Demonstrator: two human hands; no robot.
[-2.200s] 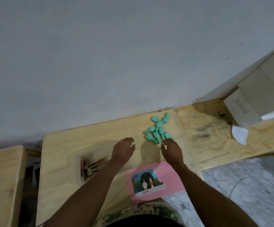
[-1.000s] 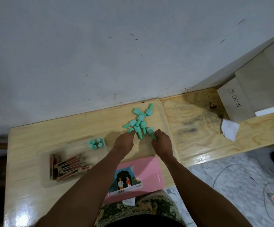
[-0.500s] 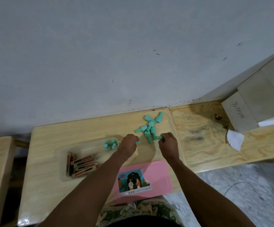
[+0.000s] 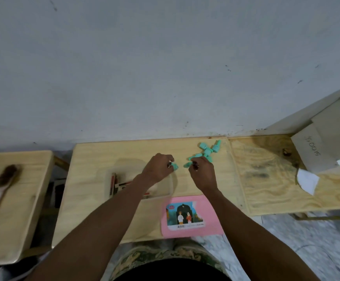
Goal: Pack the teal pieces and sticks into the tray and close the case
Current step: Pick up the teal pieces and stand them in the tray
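A heap of teal pieces [image 4: 207,150] lies at the far right of the middle wooden table [image 4: 96,157]. My left hand [image 4: 158,168] pinches one teal piece [image 4: 174,166] at its fingertips, above the far right corner of the clear tray [image 4: 170,191]. My right hand [image 4: 201,173] grips another teal piece [image 4: 187,164] at the near edge of the heap. Red, black and white sticks [image 4: 116,183] lie in the tray's left part. My left forearm hides much of the tray. The pink case lid [image 4: 191,216], with a picture label, rests at the table's near edge.
A brush [image 4: 1,185] with a pink handle lies on the table to the left. The plywood table [image 4: 270,179] to the right carries a white paper scrap [image 4: 307,180] and a grey cardboard box [image 4: 331,138]. A grey wall runs behind all tables.
Both hands have each lifted a teal piece from the heap's near edge. My left hand has shifted back over the tray. The camera has swung left, showing the brush table.
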